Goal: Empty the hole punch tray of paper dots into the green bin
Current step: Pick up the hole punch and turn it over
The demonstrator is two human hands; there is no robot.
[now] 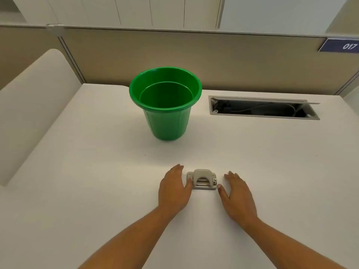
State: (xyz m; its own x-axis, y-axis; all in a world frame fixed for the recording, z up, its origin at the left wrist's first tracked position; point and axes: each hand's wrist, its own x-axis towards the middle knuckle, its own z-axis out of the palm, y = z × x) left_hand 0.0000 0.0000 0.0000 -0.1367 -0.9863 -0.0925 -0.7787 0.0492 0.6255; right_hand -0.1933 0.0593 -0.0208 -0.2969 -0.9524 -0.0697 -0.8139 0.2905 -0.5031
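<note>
A small grey hole punch point(202, 179) sits flat on the white desk point(97, 171), near the front middle. My left hand point(173, 188) lies just left of it, fingers apart, with the thumb touching the punch's left end. To the right of the punch rests my right hand point(236, 193), open and palm down, its thumb tip close to the punch's right corner. Neither hand grips it. The green bin point(165, 101) stands upright farther back, and its inside looks bare. No paper dots are visible.
An open cable hatch point(262, 109) with dark wiring is cut into the desk at the back right. A beige partition wall point(233, 61) runs along the far edge, with a blue "017" sign point(344, 45). A white padded panel point(33, 105) borders the left side.
</note>
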